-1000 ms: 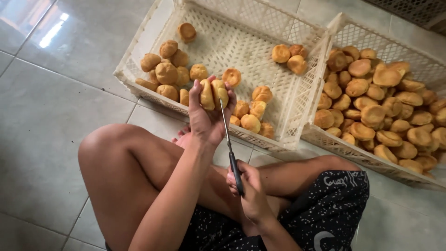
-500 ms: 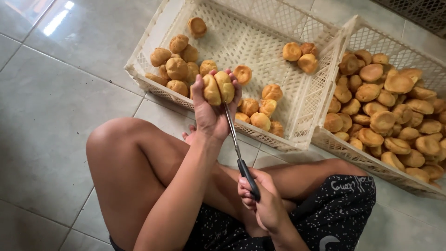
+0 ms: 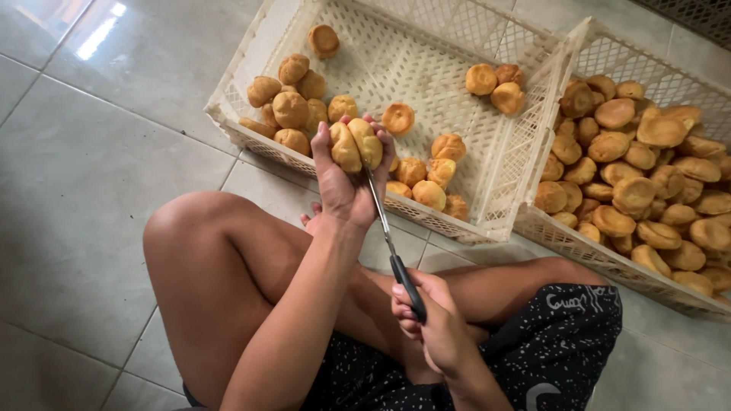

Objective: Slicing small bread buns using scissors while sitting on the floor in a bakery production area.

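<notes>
The left hand [image 3: 344,186] grips a bun [image 3: 355,144], fingers curled round it, above the near rim of the left crate [image 3: 426,68]. The right hand [image 3: 434,327] is closed on the black handle of a knife [image 3: 392,243], whose blade runs far-left up into the bun's right side. The left crate holds scattered buns; the right crate [image 3: 601,38] is heaped with them.

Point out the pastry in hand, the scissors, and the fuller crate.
pastry [image 3: 355,144], head view, on its split golden top.
scissors [image 3: 406,283], head view, on the black handle.
fuller crate [image 3: 565,242], head view, on its near wall.
</notes>
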